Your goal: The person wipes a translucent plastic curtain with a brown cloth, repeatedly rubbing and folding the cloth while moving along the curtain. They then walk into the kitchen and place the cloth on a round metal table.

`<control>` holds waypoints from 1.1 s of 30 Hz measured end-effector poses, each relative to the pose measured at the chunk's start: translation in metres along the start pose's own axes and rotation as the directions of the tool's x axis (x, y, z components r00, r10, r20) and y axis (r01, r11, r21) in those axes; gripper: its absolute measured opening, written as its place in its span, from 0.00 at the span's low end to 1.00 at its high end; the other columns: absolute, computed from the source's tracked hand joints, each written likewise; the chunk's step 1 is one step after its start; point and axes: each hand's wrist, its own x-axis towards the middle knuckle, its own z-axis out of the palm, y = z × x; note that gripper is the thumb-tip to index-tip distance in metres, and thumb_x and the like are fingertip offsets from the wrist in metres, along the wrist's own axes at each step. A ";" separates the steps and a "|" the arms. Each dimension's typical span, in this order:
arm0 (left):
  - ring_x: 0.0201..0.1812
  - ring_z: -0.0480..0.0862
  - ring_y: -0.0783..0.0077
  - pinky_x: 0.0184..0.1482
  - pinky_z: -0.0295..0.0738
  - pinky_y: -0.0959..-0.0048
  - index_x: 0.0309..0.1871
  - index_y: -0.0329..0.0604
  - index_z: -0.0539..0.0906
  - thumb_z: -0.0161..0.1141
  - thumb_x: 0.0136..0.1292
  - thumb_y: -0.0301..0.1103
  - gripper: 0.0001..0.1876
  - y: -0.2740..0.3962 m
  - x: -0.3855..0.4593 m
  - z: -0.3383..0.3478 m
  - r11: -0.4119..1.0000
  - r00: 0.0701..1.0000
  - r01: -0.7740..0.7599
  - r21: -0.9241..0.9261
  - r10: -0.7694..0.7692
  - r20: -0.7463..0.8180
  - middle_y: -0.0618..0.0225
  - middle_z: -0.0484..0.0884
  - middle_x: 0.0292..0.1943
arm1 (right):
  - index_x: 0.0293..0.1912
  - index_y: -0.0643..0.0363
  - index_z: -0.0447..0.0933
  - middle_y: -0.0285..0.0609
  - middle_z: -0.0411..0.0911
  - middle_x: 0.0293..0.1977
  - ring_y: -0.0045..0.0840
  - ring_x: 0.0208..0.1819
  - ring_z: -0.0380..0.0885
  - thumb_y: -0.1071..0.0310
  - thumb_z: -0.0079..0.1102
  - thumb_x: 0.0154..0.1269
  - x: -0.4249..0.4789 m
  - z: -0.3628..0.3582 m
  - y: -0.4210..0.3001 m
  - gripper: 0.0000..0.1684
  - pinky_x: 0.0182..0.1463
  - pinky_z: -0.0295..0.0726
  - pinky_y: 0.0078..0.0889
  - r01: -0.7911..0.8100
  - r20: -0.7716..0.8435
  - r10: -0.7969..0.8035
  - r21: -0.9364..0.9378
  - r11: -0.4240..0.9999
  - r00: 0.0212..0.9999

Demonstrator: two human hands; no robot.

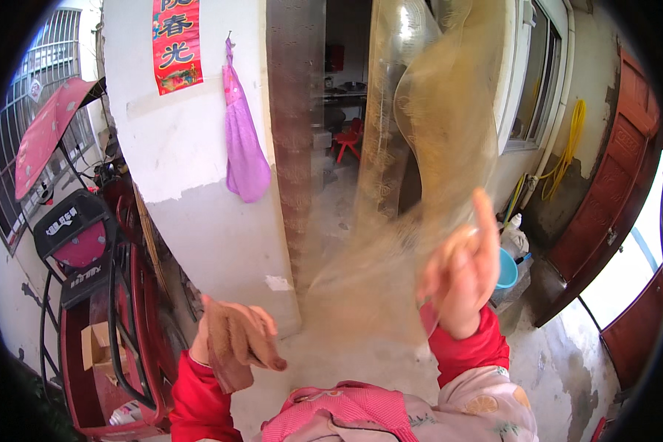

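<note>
My left hand (262,317) is closed around a limp brown cloth item (229,345), perhaps a glove, in front of the white wall. To the right, my right hand (458,276) is raised against a clear, yellowish plastic door-curtain strip (447,105). Its index finger points up and the other fingers look bent; blur hides whether they grip the plastic. The strip's lower part is swung sideways across the doorway and smeared by motion. Another textured strip (293,138) hangs straight at the doorway's left side.
Past the doorway is a red child's chair (349,138). A purple hanging towel (246,138) is on the wall. The red three-wheeled vehicle (160,353) stands at left, carrying a cardboard box (96,345). On the right are a blue basin (506,269), yellow hose (572,149) and red door (613,166).
</note>
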 end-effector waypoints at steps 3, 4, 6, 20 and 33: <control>0.31 0.81 0.57 0.38 0.78 0.61 0.32 0.32 0.81 0.39 0.74 0.56 0.33 0.014 0.027 -0.014 0.997 0.997 0.074 0.009 -0.074 -0.008 0.54 0.82 0.28 | 0.76 0.67 0.39 0.40 0.72 0.26 0.22 0.24 0.73 0.77 0.51 0.67 0.003 0.029 0.056 0.45 0.31 0.75 0.24 0.093 0.337 0.052 -0.400 0.912 0.940; 0.33 0.82 0.61 0.40 0.78 0.65 0.35 0.31 0.82 0.40 0.75 0.51 0.29 0.021 0.037 -0.031 0.994 0.993 0.110 0.016 -0.110 0.037 0.56 0.83 0.28 | 0.75 0.69 0.38 0.41 0.72 0.27 0.24 0.25 0.73 0.79 0.50 0.66 0.015 0.033 0.088 0.45 0.32 0.75 0.25 0.002 0.299 0.149 -0.450 0.893 0.943; 0.35 0.83 0.72 0.39 0.77 0.73 0.57 0.31 0.77 0.50 0.72 0.35 0.18 0.043 0.057 -0.036 0.984 0.984 0.168 -0.056 -0.164 0.071 0.61 0.84 0.30 | 0.74 0.72 0.36 0.43 0.73 0.29 0.30 0.26 0.74 0.81 0.49 0.65 0.023 0.043 0.128 0.45 0.33 0.75 0.28 -0.051 0.215 0.191 -0.524 0.850 0.958; 0.33 0.83 0.40 0.36 0.77 0.48 0.52 0.36 0.72 0.63 0.57 0.42 0.25 0.079 0.195 -0.064 0.105 0.966 -0.180 0.978 0.205 0.156 0.45 0.82 0.26 | 0.65 0.60 0.69 0.54 0.77 0.38 0.49 0.36 0.79 0.81 0.53 0.64 0.103 0.186 0.169 0.29 0.40 0.80 0.39 0.324 0.413 -0.101 -0.517 0.793 0.905; 0.30 0.81 0.43 0.34 0.75 0.57 0.35 0.38 0.83 0.61 0.63 0.38 0.11 0.180 0.191 -0.118 -0.059 0.969 0.077 0.995 0.238 -0.060 0.45 0.79 0.25 | 0.55 0.58 0.79 0.38 0.74 0.21 0.34 0.25 0.77 0.76 0.59 0.54 0.194 0.176 0.163 0.25 0.27 0.77 0.36 0.869 0.584 -0.646 -0.369 0.328 0.492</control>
